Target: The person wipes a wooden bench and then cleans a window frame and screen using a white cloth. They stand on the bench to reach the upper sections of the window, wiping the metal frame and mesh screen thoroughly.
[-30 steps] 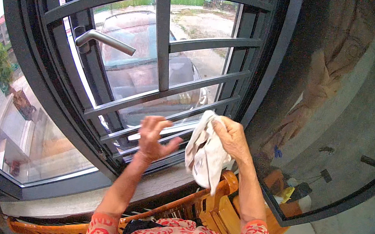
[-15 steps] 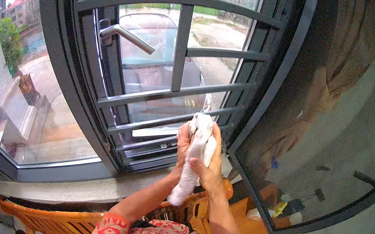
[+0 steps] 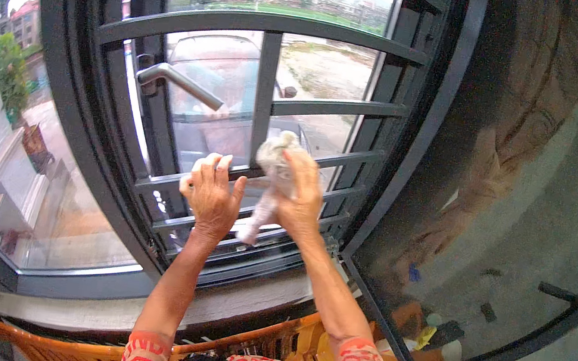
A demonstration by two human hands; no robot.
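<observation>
My right hand is closed round a bunched white cloth in front of the window grille. The cloth's top is crumpled above my fingers, and a loose tail hangs below, blurred by motion. To its left, my left hand is at a lower horizontal grille bar, its fingers bent over the bar and its thumb apart. Whether a bit of cloth also lies under those fingers is hard to see. The dark grey grille has several crossbars and a short upright bar in its middle.
A silver window handle juts out at upper left. On the right, a dark-framed glass sash stands swung inward. Below the sill runs a wooden bench back. A car is visible outside through the panes.
Both hands were together round the cloth; now they are apart. My left hand has moved left onto the bar, while my right hand has raised the cloth to the grille.
</observation>
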